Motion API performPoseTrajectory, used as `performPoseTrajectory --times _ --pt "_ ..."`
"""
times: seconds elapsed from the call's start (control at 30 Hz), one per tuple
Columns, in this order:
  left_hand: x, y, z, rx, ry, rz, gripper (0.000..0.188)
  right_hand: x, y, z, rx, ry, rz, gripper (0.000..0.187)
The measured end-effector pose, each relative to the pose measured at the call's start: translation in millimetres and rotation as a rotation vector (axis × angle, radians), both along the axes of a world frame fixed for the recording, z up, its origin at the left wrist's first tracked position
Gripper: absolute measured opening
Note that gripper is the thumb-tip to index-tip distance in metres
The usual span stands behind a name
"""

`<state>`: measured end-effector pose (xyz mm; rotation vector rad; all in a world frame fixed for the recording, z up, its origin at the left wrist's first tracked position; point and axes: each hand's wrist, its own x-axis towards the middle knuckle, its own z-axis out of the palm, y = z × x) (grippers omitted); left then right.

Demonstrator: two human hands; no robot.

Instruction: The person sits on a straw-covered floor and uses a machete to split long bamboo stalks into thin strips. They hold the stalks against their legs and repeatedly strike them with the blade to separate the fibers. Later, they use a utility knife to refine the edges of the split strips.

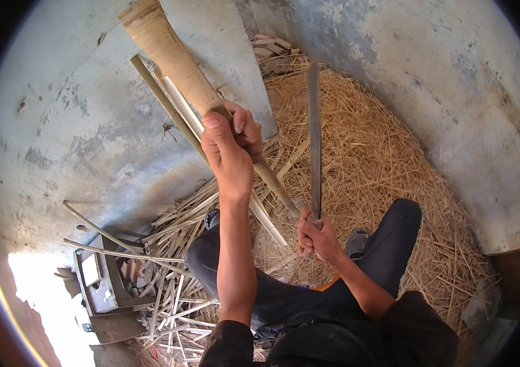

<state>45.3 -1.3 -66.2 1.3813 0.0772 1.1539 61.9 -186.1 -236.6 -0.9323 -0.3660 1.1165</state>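
Left hand [232,140] clasping a bamboo pole [183,58], right hand [316,235] holding a long knife [315,134]

Fingers on the left are wrapping tightly around the bamboo pole, just where its broad, pale end is giving way to a narrower, rounder stem. That stem is slanting down toward the right hand, which is closing firmly around the lower end of the long knife. The blade is standing nearly upright over the straw; from where I'm watching, I cannot tell whether it is touching the stem's tip.

To my eye, the person is positioning bamboo and blade. Any next move is calling for a steady left hand, with its fingers staying clear of the edge.

The blade is looking dark, flat and straight, while the bamboo's wide end is showing a smooth, tan face. Behind it, a greenish pole [177,119] is leaning beside a whitish strip [266,220]. Fine, curling, golden straw [370,147] is matting the floor between the spread knees, and stiff, pale slats [171,318] are lying tangled at the left, near a boxy grey casing [101,269]. Patchy blue-grey plaster is flaking on the wall [449,92].
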Motion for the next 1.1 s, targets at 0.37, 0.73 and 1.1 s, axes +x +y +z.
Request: performPoseTrajectory --times 0.37,0.73,1.1 --pt "-6.4 1.8 -2.9 -0.004 -0.026 -0.065 0.057 -12.0 -16.3 -68.2 -0.382 0.256 0.127 0.018" --pt "0.0 -3.5 -1.1 -0.012 0.007 0.032 0.059 -33.9 -4.6 -92.6 -0.331 0.202 0.107 0.020" --pt "-21.8 14.5 -2.1 -0.067 -0.002 -0.007 0.061 -15.9 -5.2 -57.1 -0.217 0.178 0.121 0.016"
